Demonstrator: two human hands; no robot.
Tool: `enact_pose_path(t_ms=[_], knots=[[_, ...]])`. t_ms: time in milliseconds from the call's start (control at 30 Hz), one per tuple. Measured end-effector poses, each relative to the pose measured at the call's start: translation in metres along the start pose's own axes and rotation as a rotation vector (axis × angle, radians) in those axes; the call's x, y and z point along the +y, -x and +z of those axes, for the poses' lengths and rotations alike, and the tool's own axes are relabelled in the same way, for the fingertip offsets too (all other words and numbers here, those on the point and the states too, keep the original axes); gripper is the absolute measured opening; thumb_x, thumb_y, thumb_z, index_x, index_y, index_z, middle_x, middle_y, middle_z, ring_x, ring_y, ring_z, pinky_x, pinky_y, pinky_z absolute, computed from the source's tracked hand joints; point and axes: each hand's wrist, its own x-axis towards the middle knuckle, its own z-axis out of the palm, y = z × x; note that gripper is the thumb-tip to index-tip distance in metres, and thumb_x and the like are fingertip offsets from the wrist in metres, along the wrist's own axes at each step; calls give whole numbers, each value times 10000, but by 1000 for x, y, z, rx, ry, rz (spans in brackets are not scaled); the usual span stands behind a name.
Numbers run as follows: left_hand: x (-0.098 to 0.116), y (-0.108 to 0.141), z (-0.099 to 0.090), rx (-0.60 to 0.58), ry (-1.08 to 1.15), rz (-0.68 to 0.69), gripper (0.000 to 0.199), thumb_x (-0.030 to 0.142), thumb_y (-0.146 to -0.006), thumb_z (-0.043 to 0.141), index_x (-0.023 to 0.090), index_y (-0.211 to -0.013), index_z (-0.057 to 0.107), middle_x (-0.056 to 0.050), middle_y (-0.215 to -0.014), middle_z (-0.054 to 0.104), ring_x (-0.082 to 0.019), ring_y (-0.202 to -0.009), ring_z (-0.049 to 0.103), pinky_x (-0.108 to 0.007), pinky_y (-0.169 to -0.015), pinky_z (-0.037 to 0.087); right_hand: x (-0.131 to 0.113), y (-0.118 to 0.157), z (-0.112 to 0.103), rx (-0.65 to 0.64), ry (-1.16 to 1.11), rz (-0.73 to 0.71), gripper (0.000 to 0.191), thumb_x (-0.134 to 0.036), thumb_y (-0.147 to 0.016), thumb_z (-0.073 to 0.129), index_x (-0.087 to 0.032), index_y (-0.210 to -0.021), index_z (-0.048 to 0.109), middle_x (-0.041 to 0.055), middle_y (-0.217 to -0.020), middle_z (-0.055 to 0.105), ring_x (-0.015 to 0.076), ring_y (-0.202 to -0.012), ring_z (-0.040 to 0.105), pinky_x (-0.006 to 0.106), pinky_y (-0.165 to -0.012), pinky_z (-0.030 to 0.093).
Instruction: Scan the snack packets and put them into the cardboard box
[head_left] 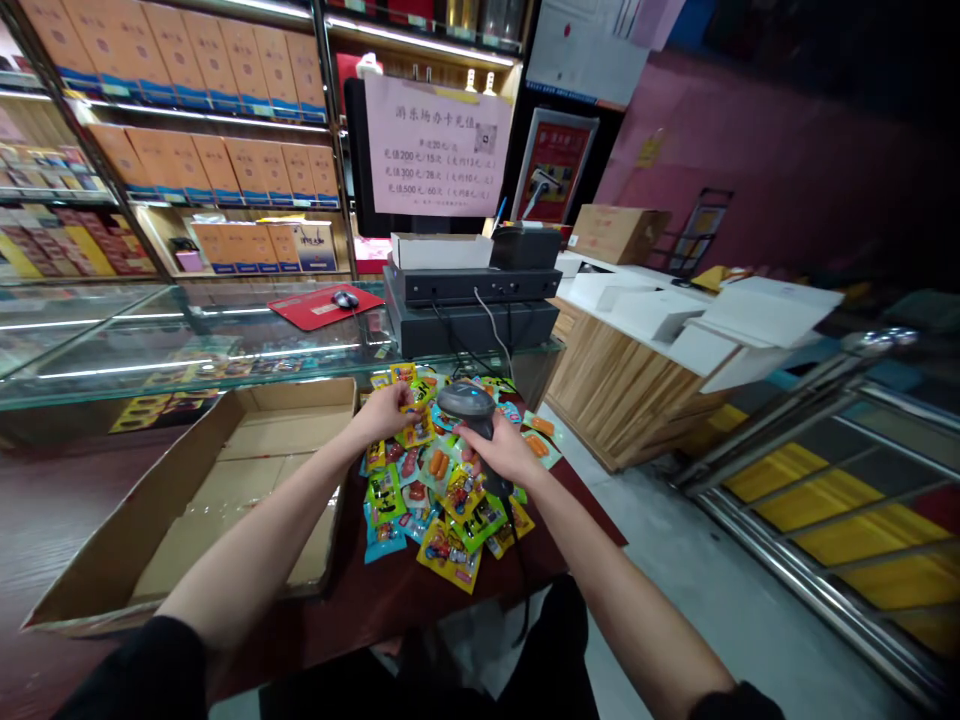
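My right hand [504,452] is wrapped round the handle of a dark barcode scanner [466,400], and its cable hangs down past the table edge. My left hand [386,412] pinches a small yellow snack packet [417,430] just left of the scanner's head. Beneath both hands spreads a heap of small snack packets in yellow, green, blue and clear wrappers. A larger yellow packet [450,553] lies at the near side of the heap, with a green packet [385,492] farther left. The dark red tabletop [375,625] carries the heap.
A shallow cardboard box [247,440] stands left of the heap. Behind are a glass counter [187,330], a red mouse pad [319,308] with a mouse, and a black cash drawer [472,330]. To the right are a wooden cabinet [607,400] and a metal railing [802,430].
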Motion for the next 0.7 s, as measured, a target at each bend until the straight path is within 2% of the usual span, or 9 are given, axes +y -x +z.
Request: enact_pose_path(t_ms=[100,200,267,333,400,567,700], knots=[[2,-3,-5,102,404,-27,389,336,-609,794,178,-914,610,-18,-782,683,-182,-773,643,-289,-714,481,-1,15,8,76,-38,-25,301,-472,-818,637,-196,-936,624,-12,-536,594,141,-371,526,269,-381,431],[6,-5,-8,76,728,-62,529,386,-541,855,151,-973,661,-65,-867,727,-196,-801,672,-331,-766,515,0,26,17,162,10,-46,304,-462,-792,657,-187,-919,639,-6,-546,591,156,-417,536,287,-427,443],[9,-5,-9,50,841,-78,534,418,-506,878,137,-924,700,-80,-888,738,-196,-798,677,-349,-797,522,2,29,22,248,118,-87,268,-424,-764,677,-187,-884,640,30,-650,656,199,-558,618,317,-534,495],[12,-3,-11,48,906,-100,523,444,-496,885,130,-884,727,-79,-875,742,-185,-778,675,-342,-801,525,4,30,27,317,226,-141,238,-388,-756,671,-187,-882,647,69,-806,707,247,-752,671,352,-665,524],[15,-2,-14,46,948,-132,518,466,-510,879,129,-880,745,-79,-871,743,-174,-767,671,-320,-775,527,4,31,30,329,281,-169,227,-377,-772,651,-187,-895,657,89,-880,719,272,-863,676,367,-727,526],[22,0,-21,94,991,-175,540,466,-498,886,138,-904,746,-81,-889,744,-177,-781,671,-274,-676,518,4,35,36,329,295,-185,237,-355,-771,654,-182,-933,667,86,-815,719,270,-851,685,357,-728,526],[24,1,-23,161,995,-187,522,429,-471,903,142,-866,718,-78,-879,743,-168,-747,674,-245,-611,495,4,37,41,318,283,-186,249,-345,-772,642,-170,-949,668,93,-886,729,251,-848,688,343,-743,522]])
